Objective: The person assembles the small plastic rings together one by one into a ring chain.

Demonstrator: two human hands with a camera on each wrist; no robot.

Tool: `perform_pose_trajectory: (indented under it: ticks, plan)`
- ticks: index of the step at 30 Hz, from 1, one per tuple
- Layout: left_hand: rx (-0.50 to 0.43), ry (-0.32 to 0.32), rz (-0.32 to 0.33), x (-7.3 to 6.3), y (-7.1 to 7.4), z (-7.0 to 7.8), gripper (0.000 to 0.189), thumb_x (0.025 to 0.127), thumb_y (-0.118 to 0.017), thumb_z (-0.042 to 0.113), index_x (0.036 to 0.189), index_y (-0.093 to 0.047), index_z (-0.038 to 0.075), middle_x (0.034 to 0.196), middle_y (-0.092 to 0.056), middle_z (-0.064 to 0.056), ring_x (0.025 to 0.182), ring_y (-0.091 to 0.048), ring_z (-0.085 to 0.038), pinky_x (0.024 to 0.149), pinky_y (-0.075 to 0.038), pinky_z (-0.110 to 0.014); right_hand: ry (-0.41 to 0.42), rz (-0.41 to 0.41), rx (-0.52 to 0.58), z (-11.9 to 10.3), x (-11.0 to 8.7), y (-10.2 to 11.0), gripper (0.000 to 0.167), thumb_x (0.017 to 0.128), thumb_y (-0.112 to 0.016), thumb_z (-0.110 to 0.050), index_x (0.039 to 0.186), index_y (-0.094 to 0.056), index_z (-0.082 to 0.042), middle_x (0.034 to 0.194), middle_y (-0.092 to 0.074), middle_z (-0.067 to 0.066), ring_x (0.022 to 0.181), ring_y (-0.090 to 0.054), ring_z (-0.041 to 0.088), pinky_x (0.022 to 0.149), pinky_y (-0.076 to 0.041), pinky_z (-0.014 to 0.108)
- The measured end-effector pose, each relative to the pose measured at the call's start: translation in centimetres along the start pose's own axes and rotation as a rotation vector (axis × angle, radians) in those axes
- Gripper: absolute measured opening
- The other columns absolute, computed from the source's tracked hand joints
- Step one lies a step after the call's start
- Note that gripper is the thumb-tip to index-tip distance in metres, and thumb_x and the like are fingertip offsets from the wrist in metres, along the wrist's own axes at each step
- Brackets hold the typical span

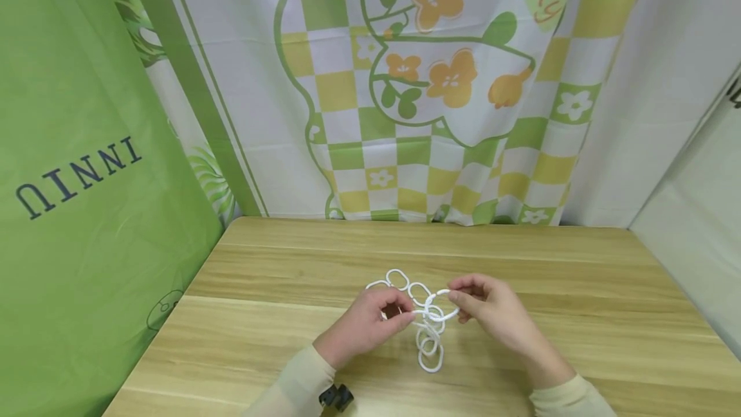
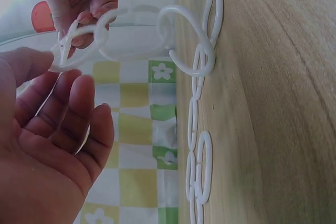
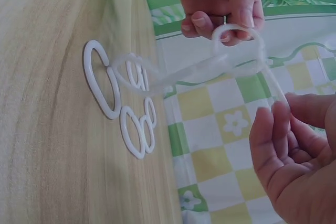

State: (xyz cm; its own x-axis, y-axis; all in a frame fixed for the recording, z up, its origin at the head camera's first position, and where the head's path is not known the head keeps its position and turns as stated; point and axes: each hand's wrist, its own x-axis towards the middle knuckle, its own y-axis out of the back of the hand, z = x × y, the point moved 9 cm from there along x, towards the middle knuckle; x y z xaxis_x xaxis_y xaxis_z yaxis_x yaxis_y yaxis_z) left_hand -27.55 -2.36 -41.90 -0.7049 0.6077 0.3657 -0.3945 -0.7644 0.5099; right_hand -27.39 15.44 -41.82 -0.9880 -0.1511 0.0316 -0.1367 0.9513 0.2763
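Left hand (image 1: 367, 324) clamped, thumb and finger pinching one link of a white chain (image 1: 434, 319). Surroundings, left to right: green fabric (image 1: 58, 82) with dark lettering and a small line drawing hangs at far left; behind the table, a white curtain (image 1: 440, 92) with green and yellow checks, orange flowers and the word "Lucky"; a pale panel (image 1: 695, 211) at far right. Table (image 1: 260, 275) is wood-grained, planks running crosswise. Pose, same order: black device (image 1: 336, 398) by the left cuff; left forearm enters from the lower edge, angled inward and away, cream sleeve ending at the wrist. Chain section between the hands is raised off the wood; further links lie on the table beyond the left hand, while one strand trails toward the near edge. Right hand (image 1: 500, 311) also clamped, thumb and fingertips together on another link, forearm slanting in from lower right.
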Motion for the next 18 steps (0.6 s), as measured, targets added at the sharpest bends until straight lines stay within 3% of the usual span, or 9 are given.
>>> perform_pose_trajectory:
  ticks: [5, 7, 13, 18]
  plan:
    - [-0.029, -0.028, -0.039, -0.1, -0.5, 0.1, 0.003, 0.091, -0.069, 0.009, 0.088, -0.068, 0.011, 0.081, -0.065, 0.001, 0.071, -0.055, -0.002, 0.063, -0.053, -0.023, -0.008, 0.014, 0.108, 0.1, 0.0, -0.2, 0.025, 0.091, -0.066, -0.001, 0.111, -0.058, 0.013, 0.088, -0.063, 0.015, 0.072, -0.065, 0.021, 0.068, -0.059, 0.034]
    - [-0.029, 0.001, -0.028, -0.1, -0.4, -0.1, 0.003, 0.092, -0.068, 0.012, 0.089, -0.069, 0.011, 0.081, -0.065, 0.002, 0.073, -0.055, -0.003, 0.065, -0.053, -0.023, 0.000, 0.003, 0.130, 0.0, -0.1, -0.5, 0.025, 0.091, -0.065, 0.000, 0.110, -0.057, 0.014, 0.088, -0.062, 0.015, 0.071, -0.065, 0.021, 0.069, -0.059, 0.035]
    - [0.002, 0.162, 0.054, -0.1, 0.4, -1.3, 0.012, 0.096, -0.066, 0.026, 0.097, -0.070, 0.015, 0.086, -0.064, 0.009, 0.075, -0.058, -0.005, 0.068, -0.052, -0.024, 0.032, -0.056, 0.162, -0.3, -0.4, -1.9, 0.023, 0.091, -0.065, 0.001, 0.107, -0.057, 0.015, 0.089, -0.063, 0.016, 0.071, -0.065, 0.020, 0.069, -0.059, 0.038]
    - [0.022, 0.167, 0.075, -0.1, 0.6, -1.4, 0.015, 0.095, -0.066, 0.025, 0.099, -0.069, 0.011, 0.086, -0.064, 0.008, 0.073, -0.058, -0.005, 0.066, -0.052, -0.024, 0.081, -0.102, 0.157, -0.6, -0.7, -2.8, 0.025, 0.092, -0.065, -0.001, 0.108, -0.056, 0.016, 0.090, -0.063, 0.016, 0.072, -0.066, 0.021, 0.070, -0.059, 0.038]
